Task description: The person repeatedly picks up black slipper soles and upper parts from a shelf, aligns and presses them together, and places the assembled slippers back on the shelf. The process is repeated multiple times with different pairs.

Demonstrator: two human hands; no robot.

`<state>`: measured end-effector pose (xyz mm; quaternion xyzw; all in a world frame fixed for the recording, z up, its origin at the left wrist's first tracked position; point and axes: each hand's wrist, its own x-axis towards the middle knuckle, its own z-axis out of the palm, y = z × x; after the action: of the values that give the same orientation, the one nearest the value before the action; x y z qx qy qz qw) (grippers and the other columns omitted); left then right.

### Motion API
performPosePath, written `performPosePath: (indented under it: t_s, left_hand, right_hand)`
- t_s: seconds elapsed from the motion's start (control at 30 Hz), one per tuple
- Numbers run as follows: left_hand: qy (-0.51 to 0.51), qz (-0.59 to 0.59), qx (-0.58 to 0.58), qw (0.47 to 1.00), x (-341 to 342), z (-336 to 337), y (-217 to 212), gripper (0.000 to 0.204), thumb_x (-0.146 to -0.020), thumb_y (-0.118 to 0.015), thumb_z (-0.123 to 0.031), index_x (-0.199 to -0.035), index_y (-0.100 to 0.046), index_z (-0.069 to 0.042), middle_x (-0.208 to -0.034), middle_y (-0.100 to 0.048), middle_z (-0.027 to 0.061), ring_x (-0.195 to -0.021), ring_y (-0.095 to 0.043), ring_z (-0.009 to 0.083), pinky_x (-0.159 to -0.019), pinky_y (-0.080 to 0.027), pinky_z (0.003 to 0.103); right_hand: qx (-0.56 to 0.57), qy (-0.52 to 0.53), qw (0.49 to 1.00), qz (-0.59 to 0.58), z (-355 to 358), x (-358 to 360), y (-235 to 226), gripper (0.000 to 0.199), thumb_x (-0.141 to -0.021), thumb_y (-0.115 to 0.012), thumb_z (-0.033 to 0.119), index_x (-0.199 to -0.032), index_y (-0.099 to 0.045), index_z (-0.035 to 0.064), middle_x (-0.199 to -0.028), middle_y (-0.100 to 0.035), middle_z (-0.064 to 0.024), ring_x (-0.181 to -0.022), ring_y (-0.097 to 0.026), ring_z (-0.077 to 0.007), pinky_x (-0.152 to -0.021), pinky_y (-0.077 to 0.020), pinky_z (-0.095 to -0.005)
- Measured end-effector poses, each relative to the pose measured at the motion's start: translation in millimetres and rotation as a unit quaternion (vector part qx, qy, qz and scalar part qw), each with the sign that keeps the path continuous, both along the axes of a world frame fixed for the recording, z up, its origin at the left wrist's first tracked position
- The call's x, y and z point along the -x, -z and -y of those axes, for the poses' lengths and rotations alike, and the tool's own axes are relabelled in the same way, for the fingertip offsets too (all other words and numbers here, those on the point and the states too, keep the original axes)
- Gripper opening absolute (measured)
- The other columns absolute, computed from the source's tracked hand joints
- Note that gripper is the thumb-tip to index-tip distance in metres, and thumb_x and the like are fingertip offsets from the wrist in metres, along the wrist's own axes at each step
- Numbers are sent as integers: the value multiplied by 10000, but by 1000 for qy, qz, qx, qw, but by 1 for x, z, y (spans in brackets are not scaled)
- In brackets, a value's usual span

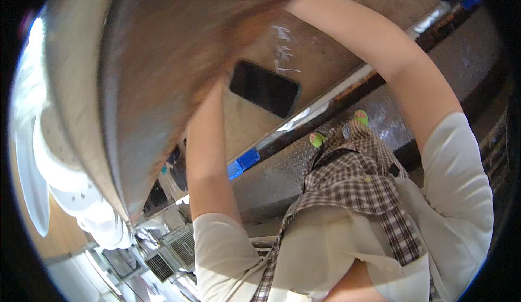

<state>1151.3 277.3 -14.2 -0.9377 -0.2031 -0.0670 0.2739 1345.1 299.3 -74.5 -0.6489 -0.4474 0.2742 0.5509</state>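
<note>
Both my forearms reach up past the edge of a large brown panel (163, 52), perhaps a shelf, that fills the upper left close to the camera. It hides both my hands, so I see neither fingers nor anything they may hold. My left forearm (206, 145) goes behind it beside a dark smartphone (265, 89), which lies flat on a brown worktop (320, 58). From the right, my right forearm (374, 36) arcs over that worktop and passes behind the panel's far end. White scribbled marks show on the worktop just beyond the phone.
A blue plastic piece (243, 164) sits at the worktop's near edge, which has a pale metal strip (304, 116). White rounded vessels (70, 177) stand at the far left, above grey vented boxes (179, 248). My green-shod feet (361, 117) are on a dark, wet-looking floor.
</note>
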Motion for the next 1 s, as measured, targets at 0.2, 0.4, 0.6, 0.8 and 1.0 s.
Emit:
performPosePath:
  t_s: [0.2,0.4,0.6,0.8,1.0]
  left_hand:
    - [13,-6,-40,999,7,-5,-12,274,-834,-586,-225,-1099,-619,-164,-1178,-583,24,-1218,-475,205,-975,-324,569]
    - [2,-10,-63,998,-1,-4,-22,299,-844,-576,-185,-1141,-607,-173,-1262,-552,34,-1255,-459,197,-983,-317,575]
    - [-35,119,175,977,-2,27,-17,476,-859,-582,-218,-1306,-475,-95,-1340,-481,130,-1286,-410,297,-1060,-288,494]
    - [106,290,255,916,-4,99,-20,1091,-591,-847,-432,-1385,-302,80,-1422,-335,291,-1316,-332,421,-1098,-266,444]
    - [190,186,128,955,-5,142,-26,732,-615,-816,-224,-1288,-531,-174,-1436,-414,128,-1332,-365,386,-1027,-334,524]
  right_hand:
    - [62,-14,993,101,34,-19,-14,526,-702,-761,358,-1068,-618,8,-980,-673,-140,-816,-676,-277,-719,-550,-364]
    - [72,14,990,122,43,-45,-23,487,-718,-752,328,-1065,-622,13,-960,-680,-122,-802,-681,-259,-700,-555,-360]
    - [-28,36,975,-216,108,-59,-54,447,-735,-743,299,-1062,-626,18,-939,-687,-104,-788,-686,-242,-680,-560,-356]
    - [-64,5,872,-485,212,-28,-57,319,-792,-680,150,-1080,-614,30,-977,-680,-78,-852,-682,-198,-737,-582,-373]
    - [-57,13,852,-520,251,27,-83,282,-828,-654,182,-1070,-592,50,-951,-656,-57,-812,-661,-157,-691,-580,-328]
